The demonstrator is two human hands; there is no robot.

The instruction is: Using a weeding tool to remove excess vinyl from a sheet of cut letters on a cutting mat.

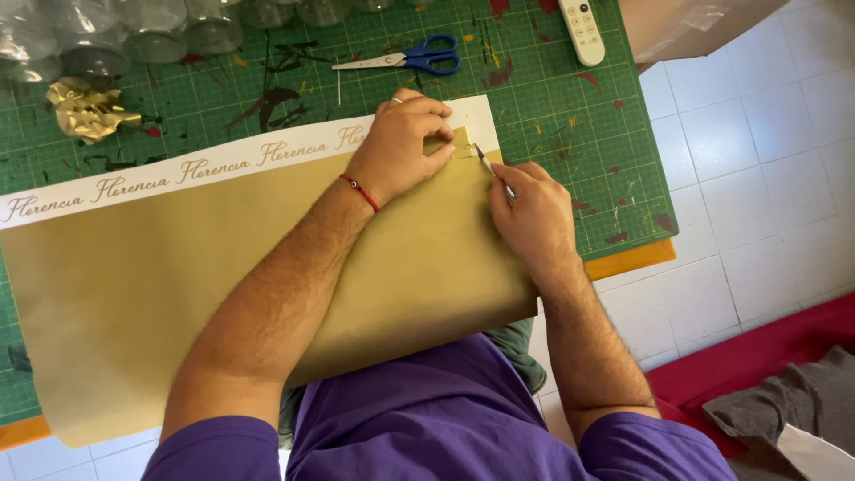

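**Blade at the corner of the gold sheet**

The left hand (405, 142) presses a small folded gold piece (459, 142) flat on the large gold paper sheet (223, 267), fingers together and bearing down. The right hand (530, 214) has its fingers clamped on a thin craft knife (488, 165), tip at the fold — just beside the left fingertips. That closeness looks like the main risk: a slip could nick a finger or tear the sheet, which overhangs the green cutting mat (570, 98) toward the person's lap and could shift. Blue scissors (414, 58) lie well apart. The blade's contact point is too small to make out — the glass jars (134, 36) are cut off at the top.
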